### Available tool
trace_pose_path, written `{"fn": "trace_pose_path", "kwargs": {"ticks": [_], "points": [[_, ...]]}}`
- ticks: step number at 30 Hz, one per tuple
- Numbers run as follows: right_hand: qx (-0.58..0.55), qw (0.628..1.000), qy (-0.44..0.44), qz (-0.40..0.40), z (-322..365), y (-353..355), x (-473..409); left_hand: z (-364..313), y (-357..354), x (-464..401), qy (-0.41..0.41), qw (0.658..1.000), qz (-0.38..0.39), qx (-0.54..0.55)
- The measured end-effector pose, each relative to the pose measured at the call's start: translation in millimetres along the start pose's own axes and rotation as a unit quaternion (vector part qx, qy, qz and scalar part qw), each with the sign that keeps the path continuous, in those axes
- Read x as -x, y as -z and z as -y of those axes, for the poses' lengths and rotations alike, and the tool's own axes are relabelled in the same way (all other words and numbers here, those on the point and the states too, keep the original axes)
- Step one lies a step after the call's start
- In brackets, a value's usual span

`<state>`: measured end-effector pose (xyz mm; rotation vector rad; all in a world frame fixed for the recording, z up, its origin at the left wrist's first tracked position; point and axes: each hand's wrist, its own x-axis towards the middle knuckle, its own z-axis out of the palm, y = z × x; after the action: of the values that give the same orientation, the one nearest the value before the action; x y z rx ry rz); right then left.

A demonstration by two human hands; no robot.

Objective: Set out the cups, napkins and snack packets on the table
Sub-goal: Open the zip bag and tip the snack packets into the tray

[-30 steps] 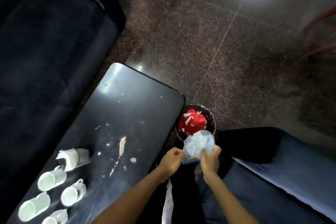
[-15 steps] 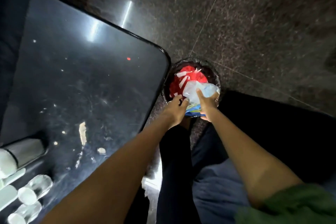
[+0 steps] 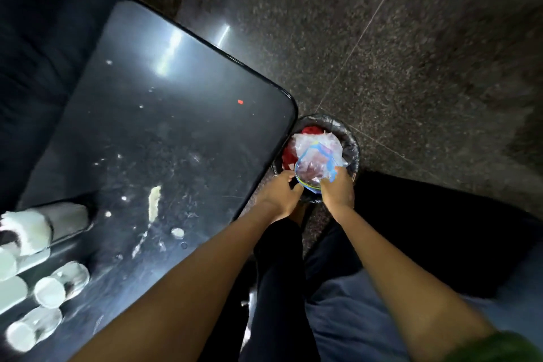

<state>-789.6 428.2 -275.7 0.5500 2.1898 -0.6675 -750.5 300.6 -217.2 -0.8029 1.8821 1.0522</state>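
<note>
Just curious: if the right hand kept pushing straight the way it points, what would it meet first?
Probably the clear plastic bag the right hand already grips, then the red waste in the bin; depth is unclear.

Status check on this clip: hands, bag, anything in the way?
Left hand and right hand both on the clear bag, over the bin beside the table. Cups at the table's near left. Crumbs on table; nothing blocking.

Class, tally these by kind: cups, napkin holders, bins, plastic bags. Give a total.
White cups on the dark glossy table: 4
Metal holder of white napkins: 1
Round black-lined bin: 1
Clear crinkled plastic bag: 1
Total: 7
</note>
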Motion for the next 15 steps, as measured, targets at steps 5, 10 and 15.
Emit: {"fn": "trace_pose_path", "kwargs": {"ticks": [5, 10, 15], "points": [[0.123, 0.98, 0.149, -0.036, 23, 6, 80, 14, 34, 65, -0.036, 0.997, -0.058, -0.03], [0.197, 0.946, 0.252, -0.056, 35, -7, 175, 82, 59, 149, -0.046, 0.99, -0.134, 0.004], [0.268, 0.9, 0.339, -0.064, 31, -46, 276, 196, 67, 241, -0.019, 0.976, -0.212, 0.046]]}}
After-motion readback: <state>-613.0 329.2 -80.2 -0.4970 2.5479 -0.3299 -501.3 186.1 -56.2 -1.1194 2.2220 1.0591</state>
